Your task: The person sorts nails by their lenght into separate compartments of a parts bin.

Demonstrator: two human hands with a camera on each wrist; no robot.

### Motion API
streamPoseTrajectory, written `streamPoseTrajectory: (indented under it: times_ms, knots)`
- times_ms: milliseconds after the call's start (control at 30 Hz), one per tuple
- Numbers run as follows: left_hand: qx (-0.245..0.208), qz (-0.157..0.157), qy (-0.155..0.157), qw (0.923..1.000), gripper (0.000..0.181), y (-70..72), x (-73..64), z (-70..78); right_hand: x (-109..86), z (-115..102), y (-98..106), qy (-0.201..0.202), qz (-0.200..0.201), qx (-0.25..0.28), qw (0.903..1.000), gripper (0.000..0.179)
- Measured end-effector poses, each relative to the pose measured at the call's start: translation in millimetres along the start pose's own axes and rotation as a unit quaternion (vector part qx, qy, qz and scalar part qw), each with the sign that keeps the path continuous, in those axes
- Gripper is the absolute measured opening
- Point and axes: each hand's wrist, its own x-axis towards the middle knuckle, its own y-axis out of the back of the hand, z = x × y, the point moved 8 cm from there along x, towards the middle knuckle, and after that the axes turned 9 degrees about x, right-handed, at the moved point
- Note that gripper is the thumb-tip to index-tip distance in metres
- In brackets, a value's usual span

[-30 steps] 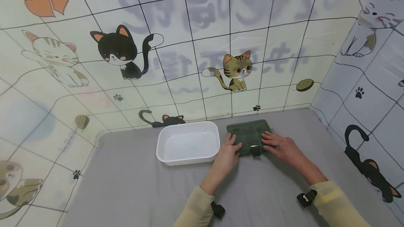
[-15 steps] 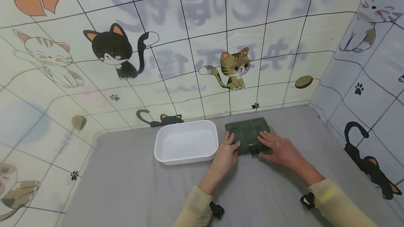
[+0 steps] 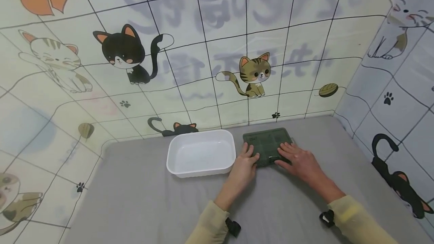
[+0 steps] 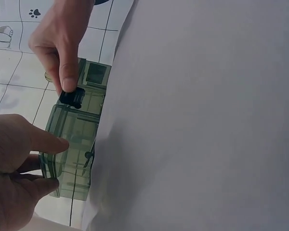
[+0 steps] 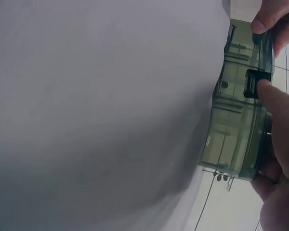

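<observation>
A dark green see-through compartment box (image 3: 266, 140) lies flat on the grey cloth, its lid down. My left hand (image 3: 243, 168) holds its front left corner, thumb on the front wall and fingers around the side. Across the lid's right part lie the fingers of my right hand (image 3: 305, 165). In the right wrist view, that hand's thumb presses on the black latch (image 5: 251, 85) at the middle of the front. The latch also shows under the thumb in the left wrist view. Dividers show through the green walls; the box's contents are unclear.
Left of the box, close beside my left hand, stands a white rectangular tub (image 3: 200, 174). Grey cloth (image 3: 142, 206) covers the table. Hanging sheets (image 3: 210, 67) printed with cats and grid lines stand behind and at both sides.
The latch stuck out from the box's front earlier; now it lies against it under my right thumb. My right hand has shifted slightly left. My left hand stays at its corner.
</observation>
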Motion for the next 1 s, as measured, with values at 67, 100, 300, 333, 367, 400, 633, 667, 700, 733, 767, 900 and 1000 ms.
streamPoseTrajectory:
  times_ms: [67,100,300,333,367,400,633,667,700,733,767,900,1000]
  knots:
    - [0.005,0.001,0.001,1.0000,0.032,-0.3,-1.3,-0.8,2.0,-4.7,-2.1,0.017,0.010,-0.016,0.9997,0.081]
    - [0.009,0.002,0.001,1.0000,0.032,-0.4,-1.9,-1.2,3.3,-7.2,-3.4,0.023,0.013,-0.025,0.9993,0.088]
    - [0.034,0.024,-0.009,0.9991,0.030,1.3,-5.7,-2.5,10.9,-17.3,-7.2,0.048,0.023,-0.067,0.9963,0.099]
    - [0.037,0.025,-0.008,0.9990,0.030,1.8,-6.3,-2.8,11.9,-17.9,-6.8,0.051,0.028,-0.071,0.9958,0.099]
    - [0.040,0.026,-0.007,0.9988,0.029,2.3,-6.8,-3.0,12.7,-18.4,-6.1,0.055,0.035,-0.072,0.9953,0.098]
    - [0.044,0.027,-0.006,0.9987,0.029,2.9,-7.2,-3.2,13.3,-18.8,-5.2,0.059,0.043,-0.072,0.9947,0.098]
    - [0.058,0.021,0.004,0.9981,0.027,6.9,-9.2,-1.1,12.4,-18.0,-2.0,0.072,0.098,-0.054,0.9911,0.093]
    - [0.060,0.022,0.006,0.9980,0.027,6.8,-9.0,-1.1,12.6,-18.0,-1.8,0.070,0.101,-0.052,0.9910,0.092]
    - [0.061,0.021,0.007,0.9979,0.026,6.5,-8.8,-1.1,12.3,-17.9,-1.7,0.066,0.103,-0.052,0.9911,0.092]
    - [0.062,0.019,0.009,0.9978,0.026,5.7,-8.3,-1.1,12.3,-17.7,-2.1,0.062,0.103,-0.054,0.9913,0.093]
    - [0.065,0.017,0.012,0.9977,0.026,5.3,-8.0,-1.1,12.4,-17.6,-2.4,0.057,0.098,-0.054,0.9920,0.093]
    - [0.089,-0.008,0.006,0.9960,0.029,2.6,-4.8,2.6,13.4,-13.9,-1.4,0.015,0.060,-0.040,0.9973,0.098]
    - [0.116,-0.029,-0.010,0.9928,0.031,2.1,0.1,7.4,16.5,-6.3,1.3,-0.039,0.029,-0.022,0.9986,0.097]
